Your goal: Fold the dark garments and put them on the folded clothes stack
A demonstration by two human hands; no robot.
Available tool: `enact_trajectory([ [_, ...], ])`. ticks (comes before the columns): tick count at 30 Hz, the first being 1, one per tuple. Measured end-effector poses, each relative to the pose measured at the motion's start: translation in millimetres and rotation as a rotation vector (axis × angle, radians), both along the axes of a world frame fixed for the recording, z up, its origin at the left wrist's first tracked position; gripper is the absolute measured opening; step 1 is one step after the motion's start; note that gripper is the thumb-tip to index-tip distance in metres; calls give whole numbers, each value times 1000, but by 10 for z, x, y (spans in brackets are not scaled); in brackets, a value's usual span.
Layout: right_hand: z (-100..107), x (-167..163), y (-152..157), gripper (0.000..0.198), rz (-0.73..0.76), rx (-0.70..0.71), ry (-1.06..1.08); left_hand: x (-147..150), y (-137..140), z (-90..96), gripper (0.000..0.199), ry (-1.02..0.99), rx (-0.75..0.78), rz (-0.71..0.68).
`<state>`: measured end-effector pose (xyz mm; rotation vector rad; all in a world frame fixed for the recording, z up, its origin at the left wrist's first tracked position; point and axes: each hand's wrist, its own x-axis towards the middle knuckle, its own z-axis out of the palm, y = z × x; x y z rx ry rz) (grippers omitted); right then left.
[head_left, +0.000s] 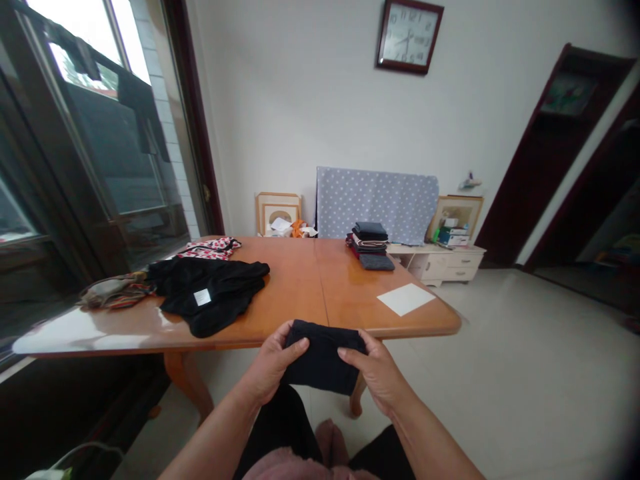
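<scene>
A dark navy folded garment point(325, 360) is held up in front of me, just off the table's near edge. My left hand point(277, 357) grips its left end, thumb on top and fingers behind. At the right end my right hand point(373, 367) pinches it the same way. The folds form a compact rectangle; which kind of garment it is I cannot tell. On the table point(295, 287), a black garment point(225, 287) with a white label lies spread to the left. A stack of folded clothes point(370, 240) stands toward the right, with a folded grey-blue piece point(377, 262) at its front.
A white sheet of paper point(406, 299) lies near the table's right corner. Red-and-white patterned cloth point(210, 248) and a brownish patterned cloth point(115, 292) lie at the left. Behind the table stand a dotted blue cover point(375, 203) and a white cabinet point(445, 265).
</scene>
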<state>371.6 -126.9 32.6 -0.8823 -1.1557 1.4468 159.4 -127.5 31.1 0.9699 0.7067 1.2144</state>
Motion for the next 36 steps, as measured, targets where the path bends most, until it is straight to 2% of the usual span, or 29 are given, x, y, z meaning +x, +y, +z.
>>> enact_trajectory([
  [3, -27, 28, 4, 36, -3, 32, -75, -28, 26, 22, 32, 42, 19, -21],
  [6, -63, 40, 27, 46, -22, 121, -189, -44, 51, 48, 30, 62, 44, -18],
  [8, -70, 53, 53, 57, -99, 268, -301, -49, 63, 67, 30, 61, 49, -6],
  [10, -60, 74, 80, 60, -181, 468, -453, -52, 73, 83, 33, 54, 44, 12],
  [14, -21, 119, 96, 40, -286, 791, -747, -63, 85, 91, 34, 52, 31, 51],
  [18, 31, 121, 42, 21, -383, 923, -866, -67, 83, 90, 33, 58, 18, 56],
  [22, 123, 84, -59, 13, -349, 892, -845, -51, 63, 112, 33, 22, 11, 73],
  [26, 180, 57, -126, 21, -300, 721, -733, -26, 25, 162, 33, -37, 22, 82],
  [31, 148, 58, -96, 29, -291, 493, -552, -4, -37, 240, 31, -39, 41, 41],
  [36, 182, 81, -125, 38, -286, 395, -452, -7, -107, 306, 30, -30, 87, 25],
])
